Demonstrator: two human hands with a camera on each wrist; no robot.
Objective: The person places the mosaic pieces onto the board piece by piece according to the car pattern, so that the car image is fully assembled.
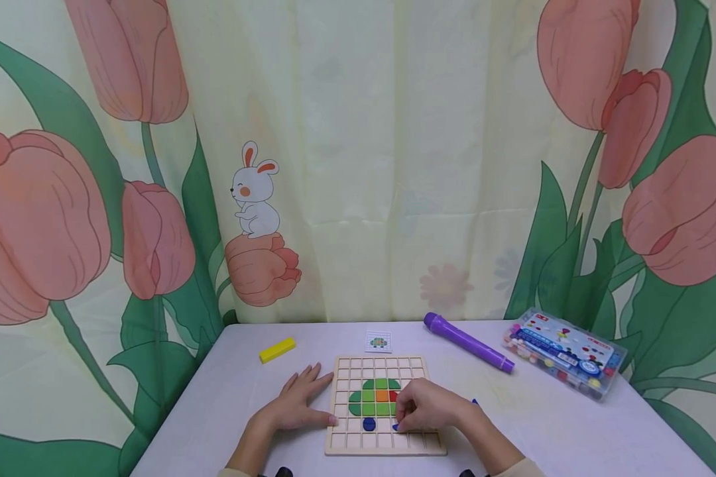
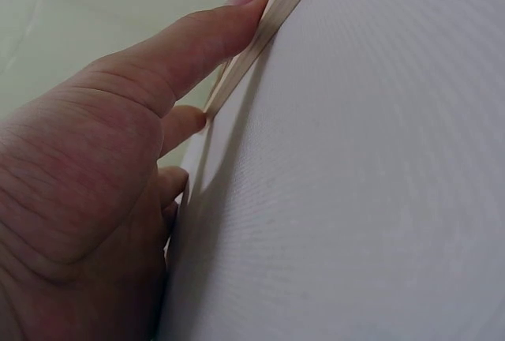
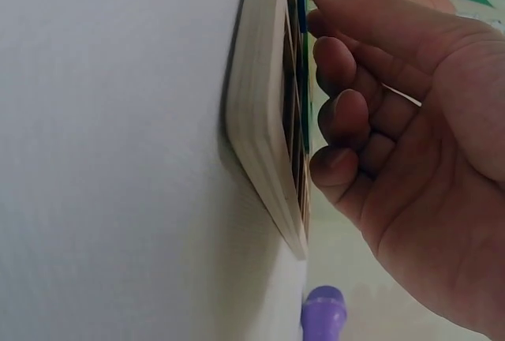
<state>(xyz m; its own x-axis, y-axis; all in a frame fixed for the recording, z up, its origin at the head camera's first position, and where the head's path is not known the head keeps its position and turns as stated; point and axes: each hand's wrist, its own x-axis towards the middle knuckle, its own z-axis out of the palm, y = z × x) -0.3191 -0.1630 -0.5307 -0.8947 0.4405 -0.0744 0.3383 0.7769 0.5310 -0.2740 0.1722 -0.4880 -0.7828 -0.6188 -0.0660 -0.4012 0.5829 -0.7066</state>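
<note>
A wooden grid board (image 1: 386,445) lies on the table with flat green, orange and red pieces (image 1: 382,395) set in its cells. A dark blue round shape (image 1: 368,424) sits in a lower row. My left hand (image 1: 292,404) rests at the board's left side, fingers spread, its thumb touching the wooden edge, as the left wrist view also shows. Over the board's right half, my right hand (image 1: 431,405) has curled fingers and pinches a small blue piece (image 1: 396,427) at the grid. The fingers partly hide that piece and the cells beneath.
Behind the board lies a small pattern card (image 1: 378,342). A yellow block (image 1: 277,350) is at the back left. To the right are a purple microphone-shaped stick (image 1: 468,342), a clear plastic case (image 1: 563,354) of colourful pieces and another blue piece (image 1: 475,401) near the right forearm.
</note>
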